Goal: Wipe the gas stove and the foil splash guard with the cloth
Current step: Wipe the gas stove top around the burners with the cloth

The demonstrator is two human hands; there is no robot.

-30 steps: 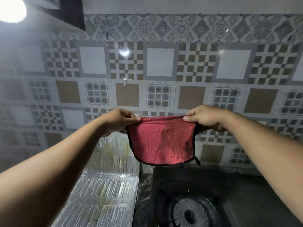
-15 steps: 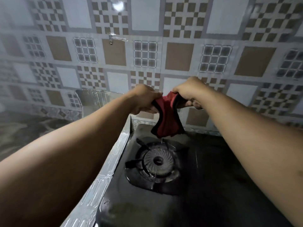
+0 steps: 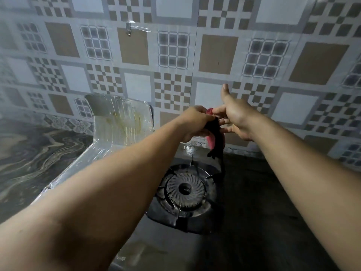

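The red cloth (image 3: 212,141) with dark edging hangs bunched over the back of the black gas stove (image 3: 254,202). My left hand (image 3: 195,122) is closed around its top. My right hand (image 3: 236,116) is beside it, thumb raised and fingers spread, with its fingertips just touching the cloth. The round burner (image 3: 184,189) sits below the hands, partly hidden by my left forearm. The foil splash guard (image 3: 121,118) stands along the stove's left side, with yellowish stains on its upright back panel.
A patterned tiled wall (image 3: 218,53) rises right behind the stove, with a small clear hook (image 3: 129,29) stuck on it. A marbled grey countertop (image 3: 39,153) lies left of the foil guard. A wet smear marks the stove's near left corner (image 3: 144,253).
The cloth went from spread flat between both hands to bunched in my left hand. My right hand has loosened, its thumb lifted. The view dropped from the wall toward the stove.
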